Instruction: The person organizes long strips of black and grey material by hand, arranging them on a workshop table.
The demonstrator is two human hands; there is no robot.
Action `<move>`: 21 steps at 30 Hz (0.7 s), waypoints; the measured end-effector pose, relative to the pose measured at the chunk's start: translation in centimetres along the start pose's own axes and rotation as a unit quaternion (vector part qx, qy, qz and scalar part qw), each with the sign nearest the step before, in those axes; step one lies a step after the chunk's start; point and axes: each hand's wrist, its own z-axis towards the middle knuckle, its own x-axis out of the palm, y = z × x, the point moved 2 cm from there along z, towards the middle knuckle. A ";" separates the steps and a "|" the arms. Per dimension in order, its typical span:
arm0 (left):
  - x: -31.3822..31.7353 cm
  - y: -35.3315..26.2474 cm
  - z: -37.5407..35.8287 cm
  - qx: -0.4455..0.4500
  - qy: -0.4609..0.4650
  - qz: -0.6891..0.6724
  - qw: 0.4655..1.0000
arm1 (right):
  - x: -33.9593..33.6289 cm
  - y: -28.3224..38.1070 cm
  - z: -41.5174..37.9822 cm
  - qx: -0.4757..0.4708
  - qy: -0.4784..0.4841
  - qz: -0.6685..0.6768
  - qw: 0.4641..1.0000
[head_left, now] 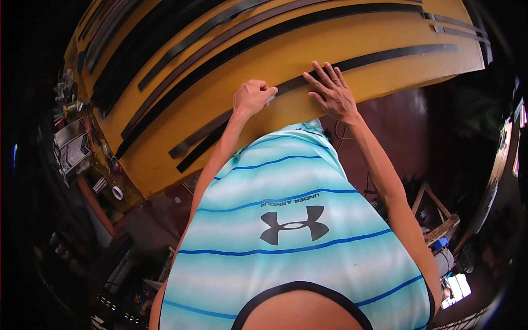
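My left hand (253, 98) is closed, its fingers curled over a long dark strap-like strip (294, 84) on the yellow table. A small pale grey piece (270, 99) shows below its thumb; what it is I cannot make out. My right hand (333, 92) lies open, fingers spread, its fingertips on the same strip further right. To the lower left, a brown strip (201, 133) and a shorter black strip (201, 149) lie side by side, partly covered by my left forearm.
Several more dark strips, among them a long black one (247, 41), lie across the yellow table (148, 170). Tools and a white tape-like ring (117, 192) crowd a surface at the left. A wooden frame (443, 228) stands on the right, below the table edge.
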 end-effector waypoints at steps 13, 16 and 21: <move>0.5 0.5 0.8 0.048 -0.021 -0.001 0.999 | -3.4 2.9 5.2 -0.097 -0.017 0.067 0.993; 0.0 0.5 0.5 0.043 -0.011 -0.025 0.999 | -1.1 4.6 7.0 -0.136 0.027 0.075 0.988; -1.0 0.3 -0.4 0.022 0.000 -0.042 0.999 | -2.0 2.3 7.4 -0.154 0.038 0.072 0.985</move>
